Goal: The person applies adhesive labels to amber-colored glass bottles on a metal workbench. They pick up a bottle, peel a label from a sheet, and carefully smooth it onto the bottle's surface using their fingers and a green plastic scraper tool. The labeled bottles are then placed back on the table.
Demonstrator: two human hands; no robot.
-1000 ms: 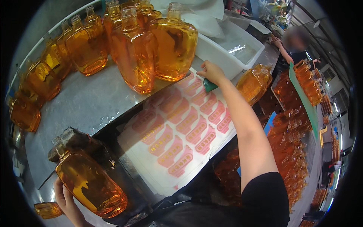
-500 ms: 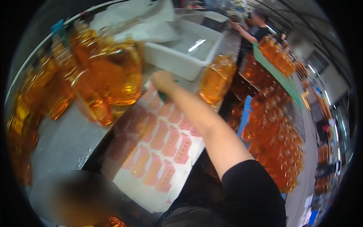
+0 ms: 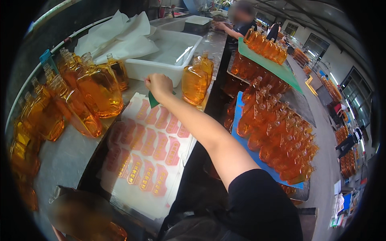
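Amber glass bottle (image 3: 120, 232), one, curves at your lower left, mostly blurred; your left hand (image 3: 58, 234) beside it is too hidden to tell its grip. One smooth pale sheet (image 3: 138, 199) bears pink labels; beyond, your right hand (image 3: 160, 86) curls closed around one thin green scraper (image 3: 152, 101). Rightward stand two flask-shaped bottles (image 3: 194, 84).

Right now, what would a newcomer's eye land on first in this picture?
Probably the massed amber bottles on the blue board at right, echoed by the tall bottles at left on the metal counter. Next comes the sheet of pink labels, left of centre. Near its far edge, the right hand is closed around a green flat piece.
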